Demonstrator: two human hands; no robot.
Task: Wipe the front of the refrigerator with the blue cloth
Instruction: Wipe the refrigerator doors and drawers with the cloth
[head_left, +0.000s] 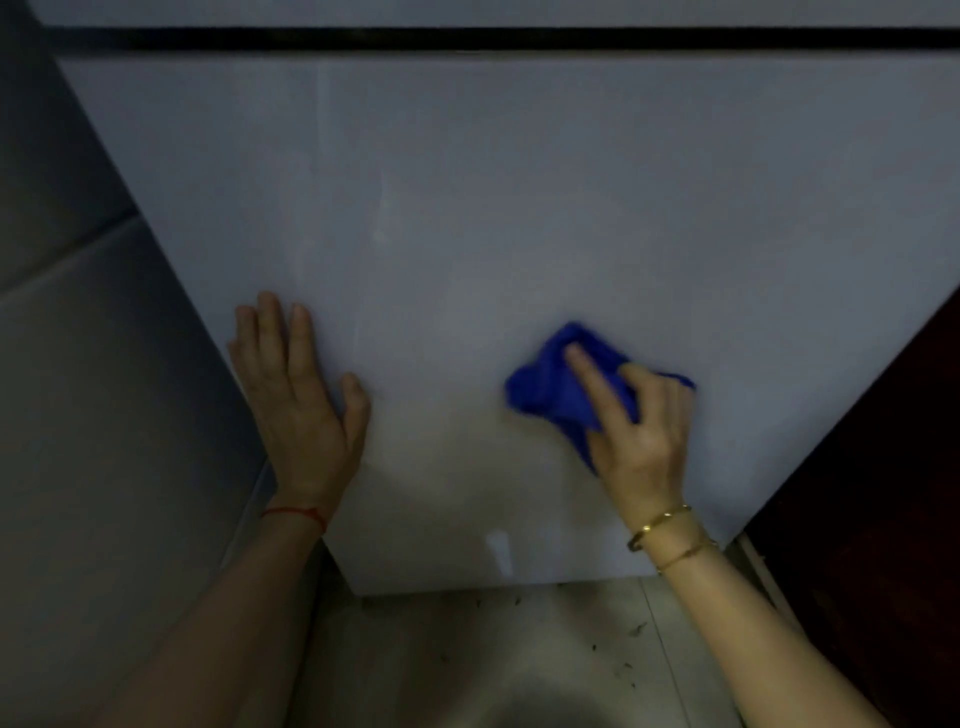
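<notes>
Head view looks down a pale grey, smooth refrigerator door, dimly lit. Her right hand presses a bunched bright blue cloth against the lower right part of the door, fingers clenched around the fabric with the forefinger stretched over it. Well apart to the left, the left hand lies flat on the door near its edge, fingers spread and holding nothing. Below, the light tiled floor carries scattered dark specks.
</notes>
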